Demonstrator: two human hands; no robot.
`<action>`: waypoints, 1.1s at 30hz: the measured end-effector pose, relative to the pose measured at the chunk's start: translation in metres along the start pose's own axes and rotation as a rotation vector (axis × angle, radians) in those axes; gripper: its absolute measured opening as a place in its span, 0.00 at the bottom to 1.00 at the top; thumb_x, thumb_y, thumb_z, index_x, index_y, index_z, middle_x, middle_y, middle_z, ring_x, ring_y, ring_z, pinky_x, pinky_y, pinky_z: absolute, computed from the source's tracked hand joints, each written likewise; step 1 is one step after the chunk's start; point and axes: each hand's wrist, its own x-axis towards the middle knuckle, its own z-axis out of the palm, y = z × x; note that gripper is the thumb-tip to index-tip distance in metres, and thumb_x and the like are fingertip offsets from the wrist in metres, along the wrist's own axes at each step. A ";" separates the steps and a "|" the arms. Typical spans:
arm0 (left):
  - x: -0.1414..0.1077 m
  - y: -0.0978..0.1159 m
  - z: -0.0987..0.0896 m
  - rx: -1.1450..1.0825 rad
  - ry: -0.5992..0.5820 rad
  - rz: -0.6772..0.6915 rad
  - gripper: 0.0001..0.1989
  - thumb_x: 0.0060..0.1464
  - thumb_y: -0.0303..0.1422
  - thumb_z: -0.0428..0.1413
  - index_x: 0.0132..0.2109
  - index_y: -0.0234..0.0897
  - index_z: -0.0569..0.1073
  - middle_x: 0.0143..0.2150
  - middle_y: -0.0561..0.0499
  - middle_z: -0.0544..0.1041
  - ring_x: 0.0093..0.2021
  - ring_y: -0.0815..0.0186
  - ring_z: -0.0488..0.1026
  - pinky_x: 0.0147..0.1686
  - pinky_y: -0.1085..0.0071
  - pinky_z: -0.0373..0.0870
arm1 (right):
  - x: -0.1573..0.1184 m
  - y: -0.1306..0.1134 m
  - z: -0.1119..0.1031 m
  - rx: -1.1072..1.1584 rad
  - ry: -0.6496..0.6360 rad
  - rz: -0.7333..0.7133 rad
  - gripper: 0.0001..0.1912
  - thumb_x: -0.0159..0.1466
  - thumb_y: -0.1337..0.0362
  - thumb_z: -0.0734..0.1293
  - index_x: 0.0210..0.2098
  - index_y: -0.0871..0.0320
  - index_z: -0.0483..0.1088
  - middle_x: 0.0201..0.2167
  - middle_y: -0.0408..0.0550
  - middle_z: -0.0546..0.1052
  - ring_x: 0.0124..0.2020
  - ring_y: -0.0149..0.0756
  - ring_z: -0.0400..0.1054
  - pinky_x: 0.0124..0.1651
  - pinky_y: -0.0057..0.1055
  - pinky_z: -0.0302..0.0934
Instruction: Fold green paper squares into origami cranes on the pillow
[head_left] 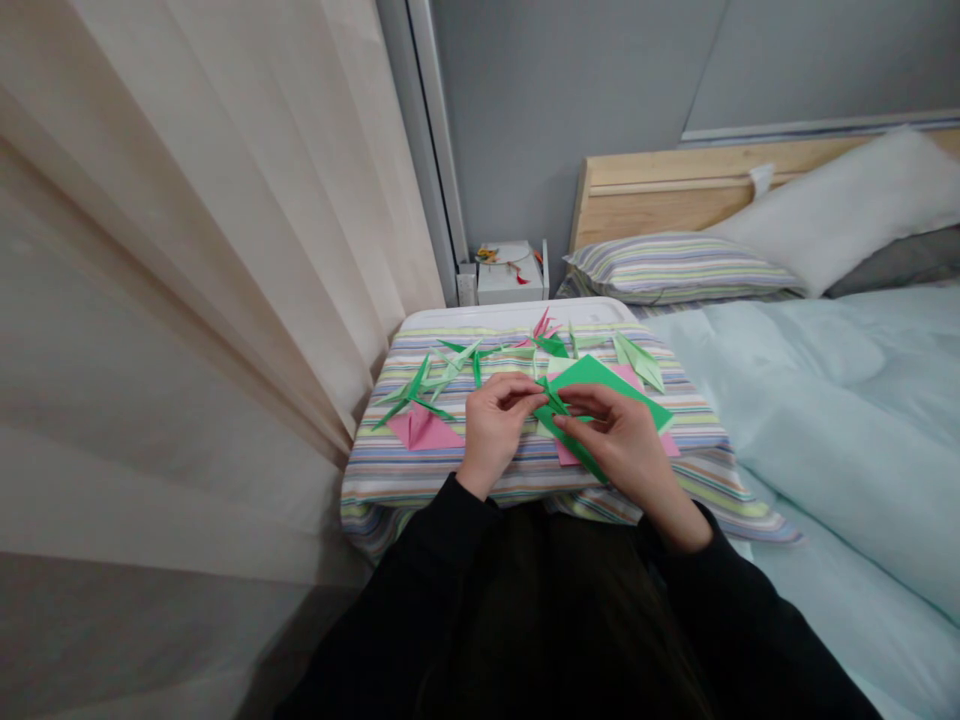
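Note:
Between my two hands is a small folded piece of green origami paper (553, 396), its lower part partly hidden by fingers. My left hand (493, 425) pinches its left side with thumb and fingertips. From the right, my right hand (619, 438) has thumb and fingers closed on its other side. Beneath them lies a stack of square paper, with a green sheet (592, 372) on top and pink sheets (566, 456) showing below. Left of my hands are a dark green paper crane (415, 388), a light green crane (456, 368) and a pink folded piece (421, 428).
A striped cloth (420, 480) covers the small table. Along its back are a pink crane (543, 326) and a light green folded piece (639, 360). A curtain (225, 250) hangs close on the left; a bed (847, 400) stands right. Behind is a white cabinet (510, 290).

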 end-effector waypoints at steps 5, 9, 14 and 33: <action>-0.001 0.003 0.000 -0.003 0.004 -0.016 0.03 0.47 0.28 0.68 0.29 0.38 0.82 0.37 0.48 0.79 0.41 0.61 0.77 0.44 0.65 0.74 | 0.000 -0.002 0.001 -0.061 0.005 -0.027 0.14 0.59 0.57 0.76 0.44 0.53 0.78 0.43 0.50 0.83 0.43 0.45 0.78 0.45 0.43 0.73; -0.001 0.004 -0.001 0.041 -0.016 0.008 0.03 0.50 0.28 0.66 0.30 0.38 0.81 0.38 0.48 0.79 0.43 0.61 0.76 0.47 0.65 0.72 | 0.000 -0.005 0.004 -0.055 0.006 -0.036 0.11 0.61 0.56 0.74 0.40 0.54 0.77 0.40 0.50 0.83 0.42 0.45 0.78 0.42 0.40 0.72; -0.001 0.004 -0.002 0.076 -0.051 0.020 0.03 0.51 0.28 0.64 0.30 0.38 0.80 0.40 0.47 0.79 0.45 0.59 0.76 0.50 0.63 0.70 | 0.006 -0.005 0.007 0.032 0.027 -0.009 0.12 0.59 0.57 0.74 0.37 0.54 0.72 0.36 0.49 0.81 0.39 0.42 0.77 0.39 0.36 0.72; 0.000 0.009 -0.001 -0.202 -0.125 -0.170 0.10 0.50 0.33 0.67 0.35 0.37 0.73 0.37 0.51 0.76 0.39 0.68 0.74 0.42 0.71 0.72 | 0.016 -0.006 0.005 0.046 -0.028 0.012 0.05 0.55 0.62 0.73 0.29 0.56 0.74 0.27 0.45 0.79 0.29 0.37 0.72 0.36 0.36 0.67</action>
